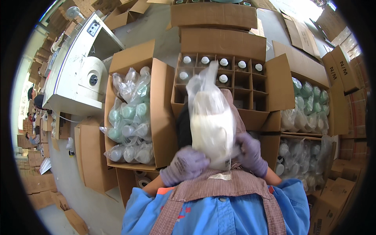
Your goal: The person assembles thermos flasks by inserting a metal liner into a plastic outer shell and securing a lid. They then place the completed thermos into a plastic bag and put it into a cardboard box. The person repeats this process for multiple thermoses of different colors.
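A white plastic jug (211,132) with a moulded handle lies in a clear plastic bag (202,80) over my lap. The bag's loose, twisted tail stretches away from me toward the divided carton. My left hand (188,162), in a light purple knit glove, grips the bag at its near left corner. At the near right side, my right hand (252,154), gloved alike, pinches the bag's edge; the fingers are motion-blurred. Just beyond stands an open cardboard carton with dividers (243,83). Several of its cells hold bottles with white caps (223,78); others at the right have none.
An open carton (164,117) of bagged green and white bottles (128,111) stands at left, beside a white machine (70,67). Further cartons of bagged bottles (308,102) crowd the right. Another carton (214,16) is beyond the divided one. An empty carton (94,155) rests on the floor at left.
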`<action>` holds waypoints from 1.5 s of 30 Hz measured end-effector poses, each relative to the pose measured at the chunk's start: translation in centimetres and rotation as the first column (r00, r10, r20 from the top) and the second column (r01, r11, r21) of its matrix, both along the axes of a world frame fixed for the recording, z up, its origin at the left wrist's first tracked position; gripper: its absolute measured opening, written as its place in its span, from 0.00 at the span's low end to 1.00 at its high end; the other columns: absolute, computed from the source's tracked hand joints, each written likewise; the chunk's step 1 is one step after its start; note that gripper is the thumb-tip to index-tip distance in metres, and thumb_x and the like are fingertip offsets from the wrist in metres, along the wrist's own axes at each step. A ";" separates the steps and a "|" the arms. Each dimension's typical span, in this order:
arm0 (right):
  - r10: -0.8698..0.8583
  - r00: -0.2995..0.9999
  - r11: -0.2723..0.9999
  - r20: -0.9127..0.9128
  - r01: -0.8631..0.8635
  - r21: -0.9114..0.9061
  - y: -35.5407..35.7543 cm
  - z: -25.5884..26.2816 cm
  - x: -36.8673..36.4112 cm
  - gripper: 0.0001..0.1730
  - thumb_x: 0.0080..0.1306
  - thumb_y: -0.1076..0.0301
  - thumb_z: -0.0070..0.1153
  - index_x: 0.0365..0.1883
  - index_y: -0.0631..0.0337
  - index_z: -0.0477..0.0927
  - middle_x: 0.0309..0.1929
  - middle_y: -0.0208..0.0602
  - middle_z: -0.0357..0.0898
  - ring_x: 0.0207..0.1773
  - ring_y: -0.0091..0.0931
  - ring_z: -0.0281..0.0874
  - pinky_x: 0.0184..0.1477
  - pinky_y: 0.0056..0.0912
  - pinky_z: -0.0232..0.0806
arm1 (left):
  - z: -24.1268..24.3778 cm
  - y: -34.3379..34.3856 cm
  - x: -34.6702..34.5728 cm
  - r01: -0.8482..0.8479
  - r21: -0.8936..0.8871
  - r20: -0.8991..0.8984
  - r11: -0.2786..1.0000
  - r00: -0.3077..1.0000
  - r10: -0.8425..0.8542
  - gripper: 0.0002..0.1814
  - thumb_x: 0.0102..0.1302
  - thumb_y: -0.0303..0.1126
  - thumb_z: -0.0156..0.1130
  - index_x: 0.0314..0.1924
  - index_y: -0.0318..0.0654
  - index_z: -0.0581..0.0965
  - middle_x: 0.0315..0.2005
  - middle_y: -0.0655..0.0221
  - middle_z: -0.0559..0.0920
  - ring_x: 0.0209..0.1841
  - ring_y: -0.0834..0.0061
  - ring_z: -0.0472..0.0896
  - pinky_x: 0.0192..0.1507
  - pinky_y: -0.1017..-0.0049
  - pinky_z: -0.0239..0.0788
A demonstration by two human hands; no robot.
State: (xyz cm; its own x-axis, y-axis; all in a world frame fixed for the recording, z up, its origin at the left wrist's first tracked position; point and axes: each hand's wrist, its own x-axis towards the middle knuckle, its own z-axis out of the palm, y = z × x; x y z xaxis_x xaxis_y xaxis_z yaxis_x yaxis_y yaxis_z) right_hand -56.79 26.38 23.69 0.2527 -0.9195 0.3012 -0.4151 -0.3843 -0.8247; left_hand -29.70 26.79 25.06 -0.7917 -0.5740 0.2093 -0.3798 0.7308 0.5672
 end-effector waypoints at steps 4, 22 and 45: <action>0.296 0.922 0.955 -0.251 -0.282 0.091 4.6 -2.3 -0.6 0.12 0.57 0.71 0.56 0.40 0.56 0.74 0.31 0.41 0.75 0.32 0.41 0.79 0.30 0.41 0.70 | 0.9 0.2 3.0 0.111 0.450 0.092 0.886 0.981 -0.170 0.13 0.60 0.32 0.68 0.46 0.46 0.84 0.34 0.68 0.84 0.37 0.70 0.83 0.41 0.68 0.75; -0.076 0.964 0.736 0.254 -0.118 0.666 -8.2 5.9 3.5 0.08 0.64 0.77 0.55 0.42 0.68 0.81 0.35 0.36 0.82 0.39 0.23 0.81 0.45 0.28 0.73 | 2.0 -17.5 16.4 -0.100 0.122 -0.347 0.987 0.928 0.137 0.15 0.43 0.24 0.73 0.32 0.41 0.77 0.50 0.66 0.82 0.62 0.60 0.74 0.67 0.55 0.61; -0.105 0.694 0.988 -0.712 -0.007 -0.152 -15.5 -3.5 1.8 0.14 0.59 0.73 0.64 0.45 0.60 0.82 0.39 0.44 0.81 0.41 0.43 0.78 0.44 0.46 0.70 | -26.8 -36.2 44.4 -0.904 -0.171 0.814 0.391 0.094 0.573 0.18 0.62 0.34 0.58 0.51 0.38 0.83 0.57 0.56 0.80 0.62 0.58 0.77 0.67 0.60 0.63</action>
State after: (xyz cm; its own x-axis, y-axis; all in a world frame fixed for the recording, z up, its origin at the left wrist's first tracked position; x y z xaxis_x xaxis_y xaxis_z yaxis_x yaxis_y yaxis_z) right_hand -55.02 10.84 20.16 0.3983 -0.9021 0.1660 -0.8793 -0.4270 -0.2110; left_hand 14.73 -9.43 -1.77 0.3575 -0.8291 -0.4299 -0.9327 -0.3402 -0.1195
